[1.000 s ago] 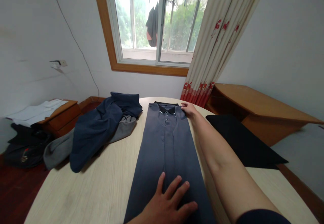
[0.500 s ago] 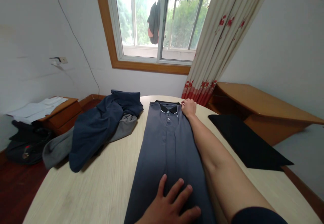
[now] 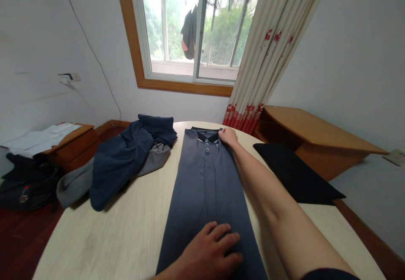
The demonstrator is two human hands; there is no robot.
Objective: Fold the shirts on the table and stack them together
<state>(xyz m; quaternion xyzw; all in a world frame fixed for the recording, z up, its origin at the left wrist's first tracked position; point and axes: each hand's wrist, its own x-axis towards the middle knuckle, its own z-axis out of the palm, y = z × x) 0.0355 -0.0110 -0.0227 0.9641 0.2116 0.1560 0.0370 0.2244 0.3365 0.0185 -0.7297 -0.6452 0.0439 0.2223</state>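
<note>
One grey shirt [image 3: 196,179] is laid lengthwise on one round table [image 3: 123,229], its black collar [image 3: 207,137] at the far end, toward the window [image 3: 190,31]. Three buttons are counted below the collar. Two hands are noted, both in contact with the shirt. By the right hand [image 3: 228,136], the shirt's edge beside the collar is pinched between closed fingertips. The left hand [image 3: 211,246] is placed on the near part of the shirt, four fingers seen loosely bent and slightly apart, nothing gripped; its thumb cannot be made out.

To the left, two crumpled garments are recorded, one navy [image 3: 123,157] and one grey [image 3: 158,157], the navy lying partly over the grey. To the right, one black sheet [image 3: 294,172] is found flat. One curtain [image 3: 268,52] is hung beside the window.
</note>
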